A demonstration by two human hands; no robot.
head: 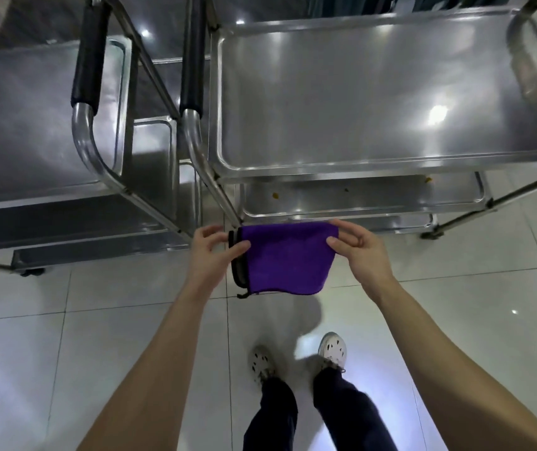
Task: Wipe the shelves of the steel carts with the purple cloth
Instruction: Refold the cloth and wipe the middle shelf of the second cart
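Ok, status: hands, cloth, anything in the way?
Left hand and right hand each pinch an upper corner of the purple cloth. Cloth in the air, short of the right cart. Yellow crumbs on its lower shelf; nothing blocking.

Folded purple fabric cloth: plain solid violet, black hem along left edge.
Right-hand shiny steel cart, left-hand shiny steel cart: silver-grey, white light glints.
Padded handle sleeves: matte black.
Specks on right-hand cart's lower shelf: yellow-orange.
Glossy square floor tiles: white, thin grey grout grid.
Perforated clogs: white, dark holes.
Trousers: dark navy.
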